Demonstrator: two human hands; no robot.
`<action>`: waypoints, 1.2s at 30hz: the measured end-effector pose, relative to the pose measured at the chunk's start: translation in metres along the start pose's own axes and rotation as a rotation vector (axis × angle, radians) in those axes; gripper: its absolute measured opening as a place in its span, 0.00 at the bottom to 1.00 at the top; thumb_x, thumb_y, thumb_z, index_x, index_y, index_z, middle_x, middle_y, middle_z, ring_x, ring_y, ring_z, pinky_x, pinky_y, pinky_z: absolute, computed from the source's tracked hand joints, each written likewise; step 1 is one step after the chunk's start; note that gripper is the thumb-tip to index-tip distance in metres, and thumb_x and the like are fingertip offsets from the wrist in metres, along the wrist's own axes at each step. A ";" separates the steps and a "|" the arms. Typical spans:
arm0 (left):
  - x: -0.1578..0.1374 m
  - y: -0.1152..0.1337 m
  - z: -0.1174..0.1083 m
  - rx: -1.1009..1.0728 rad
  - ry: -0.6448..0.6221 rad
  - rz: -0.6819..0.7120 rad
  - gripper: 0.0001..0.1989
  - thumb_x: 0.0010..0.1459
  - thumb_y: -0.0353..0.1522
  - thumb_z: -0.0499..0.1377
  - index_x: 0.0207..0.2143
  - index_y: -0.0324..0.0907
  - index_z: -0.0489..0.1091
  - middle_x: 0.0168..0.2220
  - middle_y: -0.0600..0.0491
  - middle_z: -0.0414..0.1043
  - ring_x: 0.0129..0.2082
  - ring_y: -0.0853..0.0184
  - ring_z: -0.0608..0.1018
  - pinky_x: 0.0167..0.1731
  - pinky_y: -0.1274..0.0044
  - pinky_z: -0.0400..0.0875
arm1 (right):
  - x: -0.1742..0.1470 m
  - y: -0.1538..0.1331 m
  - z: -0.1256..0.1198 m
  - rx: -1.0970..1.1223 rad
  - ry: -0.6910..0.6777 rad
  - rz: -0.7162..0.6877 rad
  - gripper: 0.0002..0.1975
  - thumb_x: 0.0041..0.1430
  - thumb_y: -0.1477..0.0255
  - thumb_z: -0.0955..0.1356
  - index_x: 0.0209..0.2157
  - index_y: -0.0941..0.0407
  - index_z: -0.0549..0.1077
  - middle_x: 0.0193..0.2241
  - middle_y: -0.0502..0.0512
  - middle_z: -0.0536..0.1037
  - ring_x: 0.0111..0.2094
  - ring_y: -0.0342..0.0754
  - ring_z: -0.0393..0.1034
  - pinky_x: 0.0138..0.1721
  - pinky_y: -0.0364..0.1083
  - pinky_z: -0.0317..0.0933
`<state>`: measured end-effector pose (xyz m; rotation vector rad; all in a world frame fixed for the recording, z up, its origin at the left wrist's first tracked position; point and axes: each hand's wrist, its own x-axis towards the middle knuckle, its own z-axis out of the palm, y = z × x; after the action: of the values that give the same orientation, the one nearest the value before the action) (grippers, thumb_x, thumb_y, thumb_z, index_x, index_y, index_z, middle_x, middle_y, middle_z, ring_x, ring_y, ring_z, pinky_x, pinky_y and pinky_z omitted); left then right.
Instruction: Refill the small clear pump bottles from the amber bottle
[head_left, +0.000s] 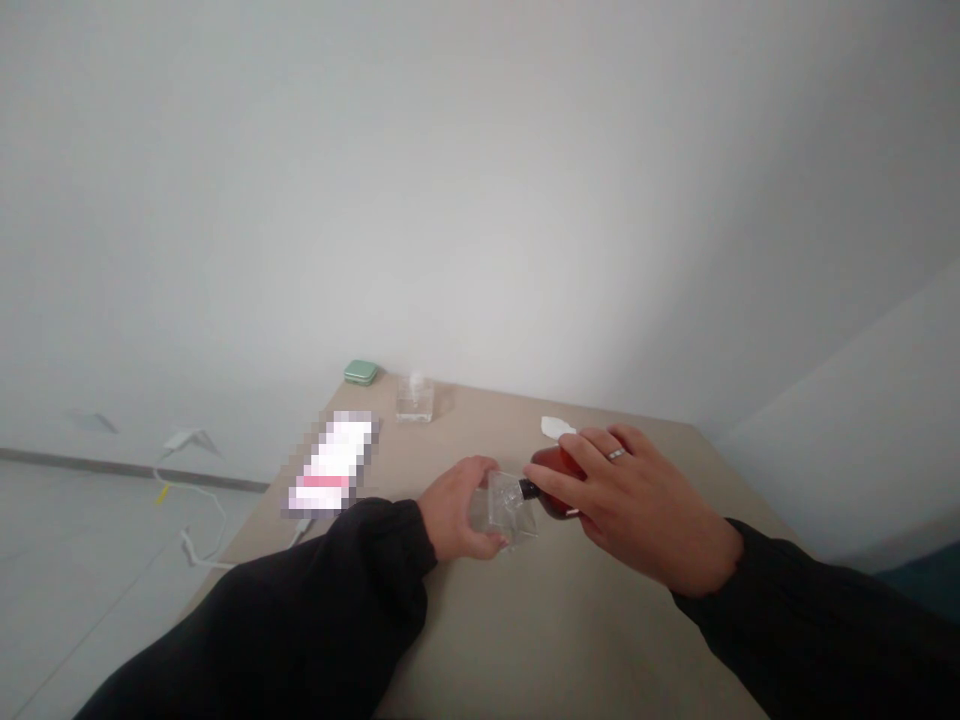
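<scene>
My left hand [459,510] grips a clear, square-sided glass bottle [504,512] from its left side, thumb in front and fingers behind. The bottle looks tilted towards the right. In my right hand [637,495] lies a brown bottle [556,482] with a black neck, tipped over to the left. Its black neck end [529,489] meets or overlaps the top of the clear bottle; I cannot tell whether it goes inside. My right fingers wrap over the brown bottle and hide much of its body.
Behind my hands on the beige table [480,650] are a white piece [556,428], a second clear bottle [415,398] with a whitish top and a green case [361,372]. A lit phone [334,465] with a cable [300,532] lies left. A wall [480,200] borders the table's back.
</scene>
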<state>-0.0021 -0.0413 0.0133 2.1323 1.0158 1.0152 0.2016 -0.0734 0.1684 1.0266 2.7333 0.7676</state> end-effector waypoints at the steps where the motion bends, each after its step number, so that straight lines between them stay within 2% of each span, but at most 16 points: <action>1: 0.000 0.000 0.000 0.001 -0.003 -0.006 0.34 0.36 0.36 0.67 0.47 0.38 0.61 0.41 0.47 0.67 0.39 0.58 0.72 0.42 0.65 0.69 | 0.000 0.000 0.000 -0.003 -0.005 0.000 0.21 0.58 0.73 0.66 0.52 0.43 0.66 0.43 0.57 0.72 0.45 0.55 0.62 0.45 0.53 0.47; 7: 0.000 0.001 0.000 -0.008 -0.006 -0.015 0.35 0.36 0.36 0.67 0.48 0.38 0.61 0.42 0.46 0.67 0.41 0.56 0.72 0.44 0.63 0.68 | 0.001 0.000 -0.002 -0.022 -0.016 -0.012 0.21 0.59 0.73 0.66 0.53 0.43 0.66 0.44 0.57 0.72 0.46 0.55 0.62 0.45 0.53 0.47; 17: 0.001 0.003 -0.002 -0.005 -0.010 -0.019 0.33 0.35 0.36 0.67 0.46 0.40 0.61 0.41 0.49 0.67 0.39 0.58 0.72 0.42 0.65 0.69 | 0.003 0.000 -0.003 -0.046 0.031 -0.029 0.19 0.60 0.72 0.65 0.53 0.43 0.67 0.43 0.57 0.73 0.44 0.55 0.63 0.44 0.53 0.48; 28: 0.001 0.003 -0.003 -0.027 0.008 0.016 0.33 0.35 0.37 0.67 0.46 0.38 0.62 0.40 0.47 0.68 0.39 0.56 0.73 0.42 0.64 0.69 | 0.006 0.000 -0.011 -0.112 0.070 -0.093 0.18 0.59 0.73 0.66 0.51 0.45 0.68 0.43 0.57 0.73 0.43 0.54 0.63 0.43 0.53 0.48; 36: 0.001 -0.002 -0.001 -0.016 0.039 0.037 0.33 0.35 0.37 0.67 0.46 0.39 0.62 0.40 0.48 0.68 0.38 0.57 0.73 0.41 0.65 0.70 | 0.013 0.001 -0.018 -0.148 0.053 -0.138 0.14 0.61 0.72 0.65 0.48 0.46 0.69 0.41 0.56 0.74 0.41 0.54 0.62 0.40 0.53 0.47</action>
<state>-0.0031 -0.0397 0.0126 2.1333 0.9870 1.0821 0.1867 -0.0719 0.1857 0.7902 2.7076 0.9687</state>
